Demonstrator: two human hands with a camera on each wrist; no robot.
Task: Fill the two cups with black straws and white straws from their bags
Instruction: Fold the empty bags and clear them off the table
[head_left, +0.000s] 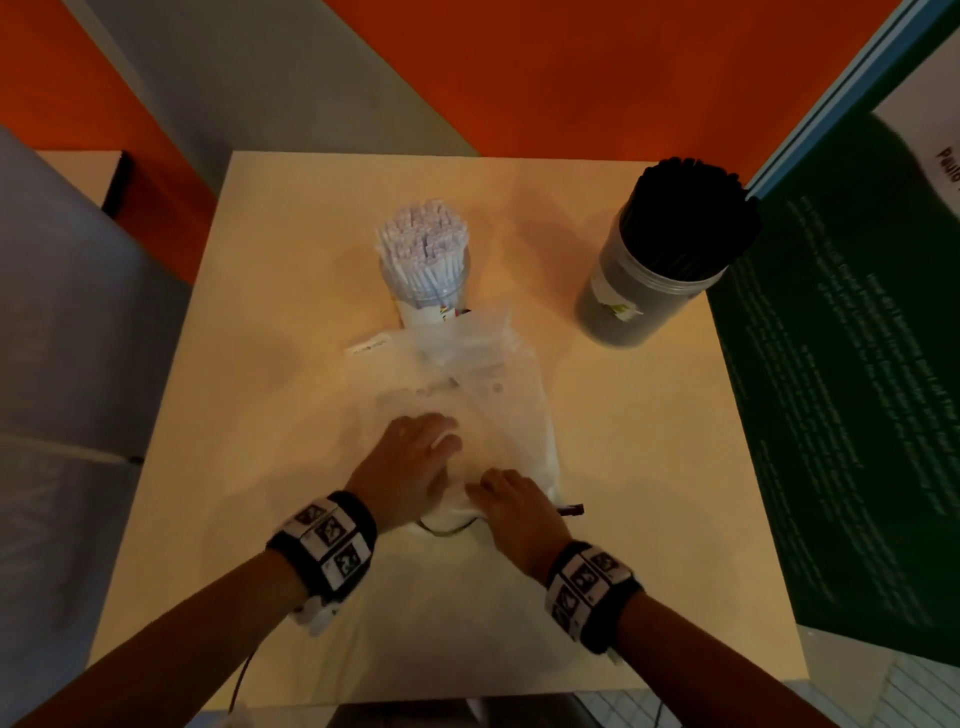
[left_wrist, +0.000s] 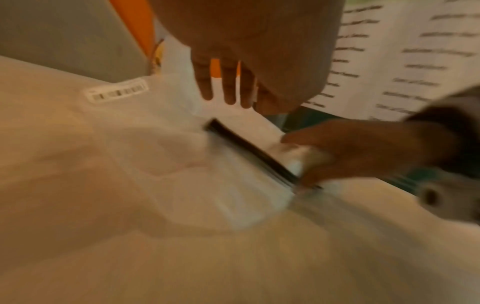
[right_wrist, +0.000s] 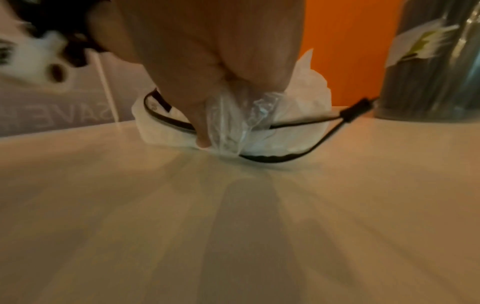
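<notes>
A clear cup (head_left: 425, 270) packed with white straws stands at the table's middle back. A grey cup (head_left: 649, 291) full of black straws (head_left: 693, 208) stands at the back right; it also shows in the right wrist view (right_wrist: 436, 72). Flat clear plastic bags (head_left: 483, 384) lie in front of the white-straw cup. My left hand (head_left: 434, 441) lies on them with straight fingers (left_wrist: 228, 82). My right hand (head_left: 493, 493) pinches the crumpled near end of a bag (right_wrist: 241, 123). No straws show inside the bags.
A thin black cord (right_wrist: 262, 158) loops round the bag's near end on the tan table (head_left: 270, 374). A green poster board (head_left: 857, 364) leans along the right edge. A grey banner (head_left: 78, 312) stands left. A barcode label (left_wrist: 118, 92) sits on one bag.
</notes>
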